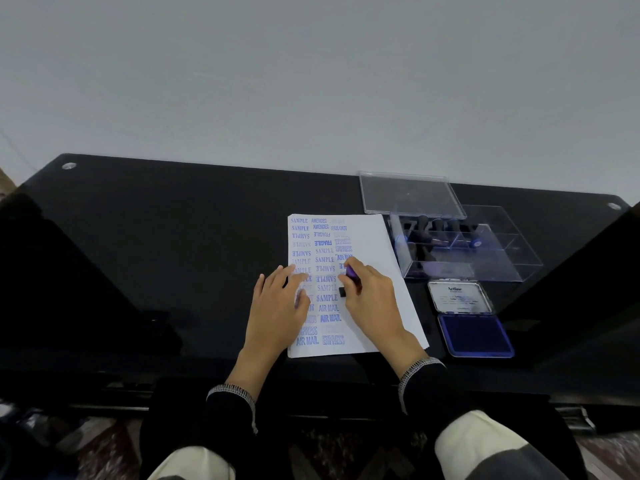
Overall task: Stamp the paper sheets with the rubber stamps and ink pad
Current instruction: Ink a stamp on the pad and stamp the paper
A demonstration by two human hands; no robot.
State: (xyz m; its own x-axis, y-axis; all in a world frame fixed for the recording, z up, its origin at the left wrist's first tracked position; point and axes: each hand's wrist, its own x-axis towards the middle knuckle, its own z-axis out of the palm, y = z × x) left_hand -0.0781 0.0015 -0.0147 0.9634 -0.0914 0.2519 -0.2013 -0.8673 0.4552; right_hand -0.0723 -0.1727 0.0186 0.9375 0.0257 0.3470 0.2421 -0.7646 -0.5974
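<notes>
Blue-inked, our stamp (pixel 350 276) sits gripped in the right hand (pixel 372 299), pressed on the paper sheets (pixel 384 251); the left hand (pixel 277 299) lies flat, fingers spread, steadying them. Two columns read SAMPLE, AIR MAIL, EXPRESS; the right side stays blank. Beside it lies the open Artline ink pad (pixel 474 336).

Wall (pixel 311 74): plain, pale grey-white, unmarked, rising directly beyond the hands and filling the upper view; evenly and softly lit.
Table (pixel 166 244): glossy black top, under and to both sides of the hands, butted against the wall, far corners rounded.
Metal fittings: one round disc at the far left corner (pixel 69 165), one at the far right (pixel 614 206).
Floor (pixel 100 441): dim, patterned, nearer than the hands, below the table edge.
</notes>
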